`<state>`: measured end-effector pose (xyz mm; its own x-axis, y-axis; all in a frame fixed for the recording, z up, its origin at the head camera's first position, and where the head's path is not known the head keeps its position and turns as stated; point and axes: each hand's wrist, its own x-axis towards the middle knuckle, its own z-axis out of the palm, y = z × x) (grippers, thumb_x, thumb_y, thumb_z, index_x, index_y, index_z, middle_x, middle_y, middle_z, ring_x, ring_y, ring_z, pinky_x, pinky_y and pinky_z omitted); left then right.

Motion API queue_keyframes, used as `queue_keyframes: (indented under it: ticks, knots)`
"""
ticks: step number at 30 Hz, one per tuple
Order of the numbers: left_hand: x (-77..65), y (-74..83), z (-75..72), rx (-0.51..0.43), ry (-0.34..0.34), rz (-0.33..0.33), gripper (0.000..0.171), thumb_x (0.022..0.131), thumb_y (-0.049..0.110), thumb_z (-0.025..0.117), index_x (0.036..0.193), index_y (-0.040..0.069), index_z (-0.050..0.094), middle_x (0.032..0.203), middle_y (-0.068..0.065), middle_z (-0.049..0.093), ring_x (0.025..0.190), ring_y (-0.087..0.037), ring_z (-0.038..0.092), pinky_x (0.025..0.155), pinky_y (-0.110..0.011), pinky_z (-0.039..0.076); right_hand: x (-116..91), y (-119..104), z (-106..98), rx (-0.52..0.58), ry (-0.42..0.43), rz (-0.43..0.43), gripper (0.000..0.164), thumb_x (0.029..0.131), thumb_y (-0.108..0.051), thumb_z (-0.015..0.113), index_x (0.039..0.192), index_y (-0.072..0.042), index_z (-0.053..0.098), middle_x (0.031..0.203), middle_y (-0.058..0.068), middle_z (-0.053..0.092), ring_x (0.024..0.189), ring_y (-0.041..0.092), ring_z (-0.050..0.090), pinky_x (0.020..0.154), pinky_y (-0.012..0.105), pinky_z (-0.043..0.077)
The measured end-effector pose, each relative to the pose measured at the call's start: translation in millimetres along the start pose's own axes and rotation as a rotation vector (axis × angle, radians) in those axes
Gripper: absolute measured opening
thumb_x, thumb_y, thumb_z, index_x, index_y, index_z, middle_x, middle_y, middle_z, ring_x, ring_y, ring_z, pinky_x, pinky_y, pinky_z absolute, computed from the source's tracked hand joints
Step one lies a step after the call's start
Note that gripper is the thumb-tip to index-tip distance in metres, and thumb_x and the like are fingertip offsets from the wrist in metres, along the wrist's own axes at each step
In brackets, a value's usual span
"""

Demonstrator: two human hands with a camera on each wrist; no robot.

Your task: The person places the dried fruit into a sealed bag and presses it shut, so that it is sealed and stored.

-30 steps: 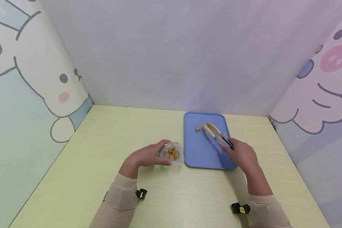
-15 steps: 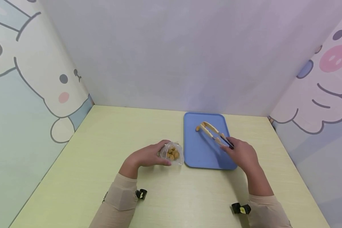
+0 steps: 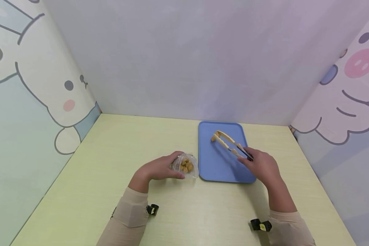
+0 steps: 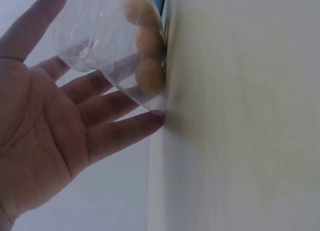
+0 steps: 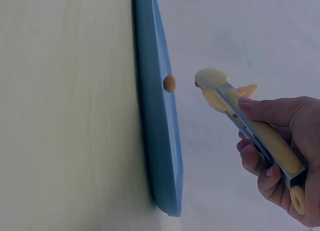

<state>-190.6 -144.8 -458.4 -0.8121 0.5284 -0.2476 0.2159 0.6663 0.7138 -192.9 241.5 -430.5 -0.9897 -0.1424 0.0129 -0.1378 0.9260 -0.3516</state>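
My left hand (image 3: 161,166) cups a clear plastic bag (image 4: 95,28), thumb on its near side and fingers spread behind it. Several small round brown pieces, like nuts (image 3: 187,166), lie inside the bag. With my right hand (image 3: 263,166) I grip tongs (image 3: 230,145) that have beige grips and a metal body, angled over the blue tray (image 3: 216,167). A brown piece (image 3: 218,134) shows between the tong tips, raised off the tray. Right beside it a second brown piece (image 5: 169,83) lies on the tray.
The tray stands on a pale yellow table (image 3: 135,136), just right of the bag, its far edge near the back wall (image 3: 184,68). Side walls with cartoon animals flank the table. Each sleeve carries a black strap mount (image 3: 260,225).
The tongs have shifted left over the tray, bringing the piece in their tips beside the one lying there. My left hand and the bag have stayed put.
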Motion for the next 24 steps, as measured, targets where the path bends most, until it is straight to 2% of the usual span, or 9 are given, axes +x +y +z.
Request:
queue_keyframes:
  ticks: [15, 24]
  knots:
    - [-0.6, -0.1, -0.4, 0.005, -0.003, -0.008, 0.084, 0.079, 0.058, 0.075, 0.147, 0.040, 0.029, 0.115, 0.008, 0.056, 0.105, -0.015, 0.053, 0.091, -0.041, 0.044, -1.0, 3.0, -2.1, 0.013, -0.047, -0.065, 0.060, 0.090, -0.045, 0.068, 0.138, -0.010, 0.057, 0.075, -0.003, 0.060, 0.064, 0.015, 0.048, 0.055, 0.031, 0.035]
    - [-1.2, 1.4, -1.2, 0.000, -0.002, -0.007, 0.083, 0.079, 0.057, 0.075, 0.147, 0.040, 0.030, 0.119, 0.009, 0.055, 0.108, -0.015, 0.052, 0.095, -0.042, 0.043, -1.4, 3.2, -1.9, 0.040, -0.043, -0.095, 0.058, 0.089, -0.045, 0.069, 0.136, -0.013, 0.059, 0.075, -0.003, 0.058, 0.065, 0.015, 0.048, 0.057, 0.032, 0.035]
